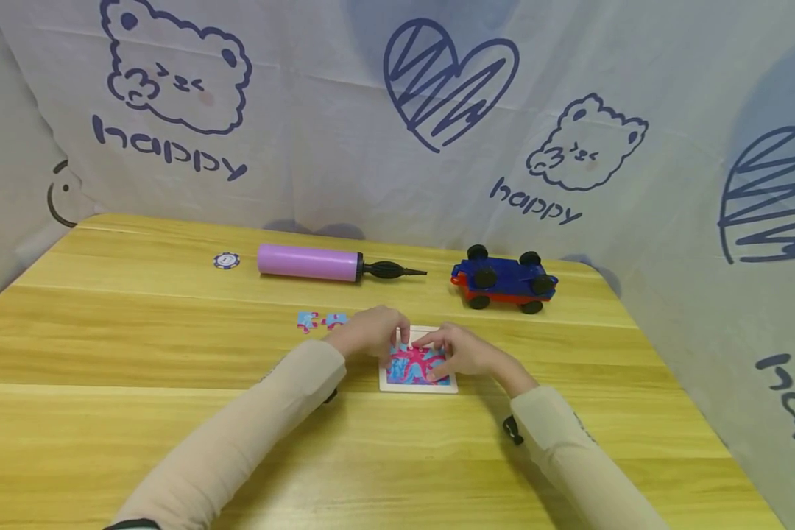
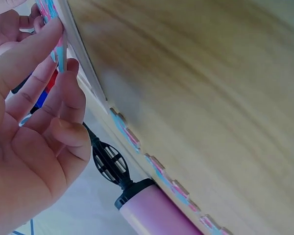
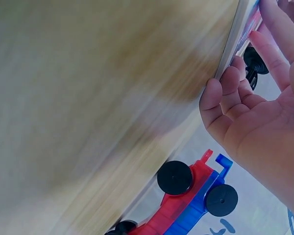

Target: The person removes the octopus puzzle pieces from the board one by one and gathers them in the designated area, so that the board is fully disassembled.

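Note:
A white-framed jigsaw board [image 1: 417,390] lies on the table with a pink octopus picture on blue in it. My left hand [image 1: 369,331] is over its left side; in the left wrist view this hand [image 2: 39,147] pinches a blue-and-pink puzzle piece [image 2: 63,56] between thumb and fingers. From the right, my right hand [image 1: 467,352] reaches over the picture, its fingertips on the pieces. Seen from the right wrist, that hand [image 3: 259,107] has relaxed fingers along the board's edge [image 3: 230,49] and curls round nothing.
Loose puzzle pieces [image 1: 308,321] lie left of the board, partly behind my left hand. Farther back are a poker chip [image 1: 227,260], a purple hand pump [image 1: 308,263] and an upturned blue-and-red toy car [image 1: 505,278]. A printed white curtain [image 1: 344,169] hangs behind the wooden table [image 1: 139,338].

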The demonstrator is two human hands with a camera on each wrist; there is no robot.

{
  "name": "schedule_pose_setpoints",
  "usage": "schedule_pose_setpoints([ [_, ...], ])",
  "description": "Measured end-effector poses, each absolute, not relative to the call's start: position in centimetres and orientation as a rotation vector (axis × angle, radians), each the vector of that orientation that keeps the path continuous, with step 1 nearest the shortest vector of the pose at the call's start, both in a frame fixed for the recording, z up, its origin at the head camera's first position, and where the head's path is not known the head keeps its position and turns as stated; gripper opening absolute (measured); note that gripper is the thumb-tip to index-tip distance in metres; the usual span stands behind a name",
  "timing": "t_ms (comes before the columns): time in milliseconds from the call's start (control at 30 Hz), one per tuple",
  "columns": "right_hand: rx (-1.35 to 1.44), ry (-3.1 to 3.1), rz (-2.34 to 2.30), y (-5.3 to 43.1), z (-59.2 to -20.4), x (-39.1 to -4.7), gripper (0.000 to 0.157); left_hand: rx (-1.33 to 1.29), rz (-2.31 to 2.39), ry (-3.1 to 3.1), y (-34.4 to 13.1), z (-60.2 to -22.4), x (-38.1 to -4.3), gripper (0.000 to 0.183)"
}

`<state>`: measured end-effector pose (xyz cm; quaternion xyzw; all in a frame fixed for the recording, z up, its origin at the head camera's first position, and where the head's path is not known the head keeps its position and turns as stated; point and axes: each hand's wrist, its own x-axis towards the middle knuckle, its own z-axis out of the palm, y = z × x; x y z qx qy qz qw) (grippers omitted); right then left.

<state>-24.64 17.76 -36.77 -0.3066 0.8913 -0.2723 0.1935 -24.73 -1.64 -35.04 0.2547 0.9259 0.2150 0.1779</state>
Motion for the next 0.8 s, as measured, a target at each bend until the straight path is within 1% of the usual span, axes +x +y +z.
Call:
schedule_pose_setpoints([
  [300,-0.853,2.499,-0.771,17.79,-36.81,-24.63,0.047,0.755,0.509,2.628,-1.38,-34.99,-24.67,0.038],
  [600,-0.847,2.51,-0.747,17.81,-36.82,-24.57,0.047,0.818,0.507,2.67,-1.58,-35.09,-24.58,0.031],
  [800,-0.844,2.518,-0.744,17.83,-36.84,-24.55,0.046,0.845,0.518,2.687,-1.79,-35.1,-24.51,0.031],
])
